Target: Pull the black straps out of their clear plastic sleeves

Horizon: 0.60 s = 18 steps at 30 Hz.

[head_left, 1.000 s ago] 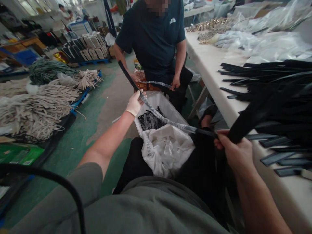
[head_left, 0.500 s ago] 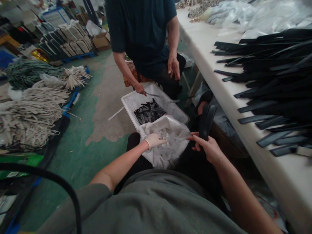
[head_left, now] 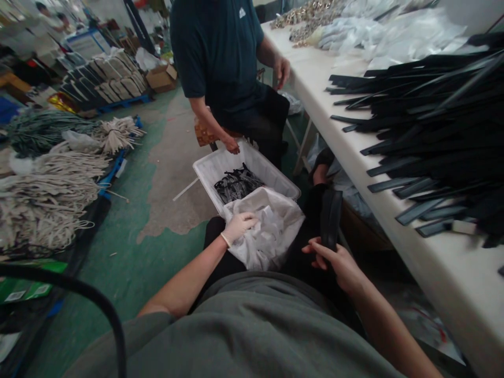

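Note:
My left hand (head_left: pixel 239 228), in a pale glove, rests at the left side of a white bag (head_left: pixel 271 249) on my lap, its fingers together over the whitish pieces inside; whether it grips any of them is hidden. My right hand (head_left: pixel 333 257) is closed around the lower end of a black strap bundle (head_left: pixel 331 218), which stands upright beside the bag. Beyond the bag, a white plastic bin (head_left: pixel 281 181) holds dark strips (head_left: pixel 238 182).
A person in a dark shirt (head_left: pixel 220 58) sits across the bin, one hand above it. On the right, a long white table (head_left: pixel 394 231) bears many black straps (head_left: pixel 433 115) and clear bags. Bundles of pale cords (head_left: pixel 51 205) lie at the left.
My left hand has shifted left in the bag, and my right hand has moved slightly away from it with the black straps. The other person's far hand has risen towards the table.

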Tool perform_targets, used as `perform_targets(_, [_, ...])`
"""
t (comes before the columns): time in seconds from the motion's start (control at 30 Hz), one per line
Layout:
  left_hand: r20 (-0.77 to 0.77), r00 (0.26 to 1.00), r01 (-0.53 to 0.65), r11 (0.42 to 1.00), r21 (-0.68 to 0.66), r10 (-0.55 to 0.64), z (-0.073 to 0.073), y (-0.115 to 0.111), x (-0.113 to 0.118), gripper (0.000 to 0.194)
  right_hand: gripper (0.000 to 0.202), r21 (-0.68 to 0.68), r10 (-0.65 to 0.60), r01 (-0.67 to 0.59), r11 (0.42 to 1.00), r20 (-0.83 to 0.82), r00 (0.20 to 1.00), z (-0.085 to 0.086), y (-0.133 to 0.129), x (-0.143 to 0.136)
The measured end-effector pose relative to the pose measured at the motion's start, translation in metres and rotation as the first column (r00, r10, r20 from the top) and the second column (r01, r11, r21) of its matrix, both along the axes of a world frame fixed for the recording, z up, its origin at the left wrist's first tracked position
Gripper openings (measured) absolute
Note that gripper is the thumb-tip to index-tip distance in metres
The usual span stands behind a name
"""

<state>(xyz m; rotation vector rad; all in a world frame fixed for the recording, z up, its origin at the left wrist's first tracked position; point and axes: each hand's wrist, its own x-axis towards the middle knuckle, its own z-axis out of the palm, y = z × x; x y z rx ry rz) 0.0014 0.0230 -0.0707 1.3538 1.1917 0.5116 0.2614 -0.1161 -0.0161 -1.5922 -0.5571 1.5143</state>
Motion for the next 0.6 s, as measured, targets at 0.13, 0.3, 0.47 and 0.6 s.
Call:
perform_targets(0.13, [0.026,0.999,0.015,0.99,0.138,-0.019,0.049,-0.009,-0.016,0.021,0.041,0.048,0.047,-0.045,0.998,-0.048,0.998,0.019,0.016,-0.012])
perform_targets(0.3, [-0.237,0.966,0.246,0.65,0.719,-0.102,0.097,-0.022,-0.027,0.019,0.041,0.219,0.112,-0.1,0.971,-0.039,0.993,0.051,0.04,-0.037])
perform_targets(0.47, [-0.418,0.908,0.39,0.298,0.871,0.032,0.12,-0.027,-0.028,0.023,0.045,0.302,0.219,-0.178,0.937,-0.108,0.97,0.064,0.055,-0.077])
perform_targets(0.6, [-0.372,0.921,0.339,0.237,0.91,0.113,0.123,-0.029,-0.027,0.022,0.043,0.269,0.189,-0.132,0.954,-0.197,0.962,0.06,0.054,-0.096])
